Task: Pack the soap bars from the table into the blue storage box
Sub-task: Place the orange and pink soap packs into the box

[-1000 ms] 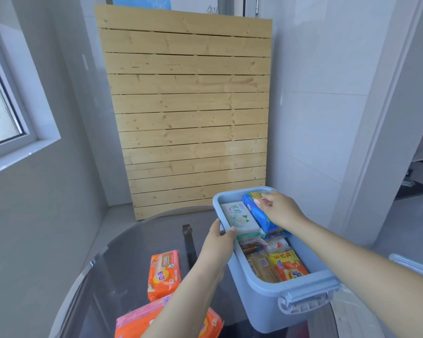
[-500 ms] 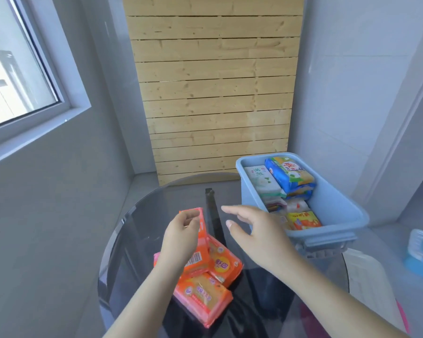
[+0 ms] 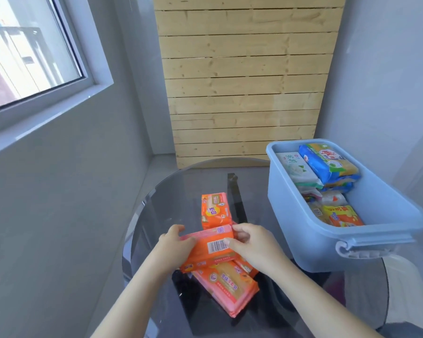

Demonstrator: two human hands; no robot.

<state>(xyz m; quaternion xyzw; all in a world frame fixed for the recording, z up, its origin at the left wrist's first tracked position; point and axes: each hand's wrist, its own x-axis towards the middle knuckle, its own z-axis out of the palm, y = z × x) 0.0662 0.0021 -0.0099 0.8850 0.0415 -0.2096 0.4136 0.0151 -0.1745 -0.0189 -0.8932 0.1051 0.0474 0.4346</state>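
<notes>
Presently both hands grip one orange soap pack (image 3: 210, 247), barcode side up, above the glass counter (image 3: 156, 215). Left hand (image 3: 174, 245) holds its left end, fingers curled over the top edge; right hand (image 3: 249, 242) holds its right end, thumb near the barcode, fingers wrapped behind. Held pack sits over other packs: a second orange pack (image 3: 215, 211) lies just beyond it on the counter, label up, and a pink-edged orange pack (image 3: 227, 289) lies below it, nearer the person, angled. Blue storage box (image 3: 303, 228) stands at the counter's right side, well apart from the hands, lid off. Inside it: a blue-and-yellow pack (image 3: 330, 164) on top, a white pack (image 3: 298, 169) beside it, a yellow-orange pack (image 3: 340, 215) lower down. Wooden slat panel (image 3: 244, 93) leans against the wall behind.
</notes>
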